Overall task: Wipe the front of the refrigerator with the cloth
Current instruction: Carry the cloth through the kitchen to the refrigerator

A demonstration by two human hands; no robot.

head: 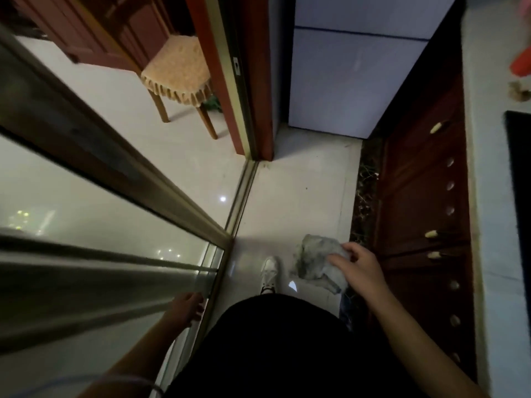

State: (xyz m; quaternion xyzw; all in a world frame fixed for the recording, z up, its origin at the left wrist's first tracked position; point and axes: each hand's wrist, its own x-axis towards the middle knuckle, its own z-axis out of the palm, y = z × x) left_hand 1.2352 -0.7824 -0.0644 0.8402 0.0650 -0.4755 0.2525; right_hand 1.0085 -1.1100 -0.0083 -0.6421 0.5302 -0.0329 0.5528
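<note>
Right hand [356, 265], at five o'clock, grips the crumpled grey cloth [314, 258] in curled fingers [337, 257] above the floor [298, 196]. Left hand [186, 308], at seven o'clock, touches the sliding door frame [161, 193]; whether it grips, I cannot tell. At one o'clock the refrigerator [350, 81] stands well apart, its top cut off, beyond a narrow floor lane beside the cabinets [425, 196].

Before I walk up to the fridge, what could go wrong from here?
1. The cloth hangs loosely from the right hand, well short of the refrigerator; its trailing end could snag a cabinet handle.
2. The left hand is close to the glass door frame in this narrow passage and may knock it.
</note>
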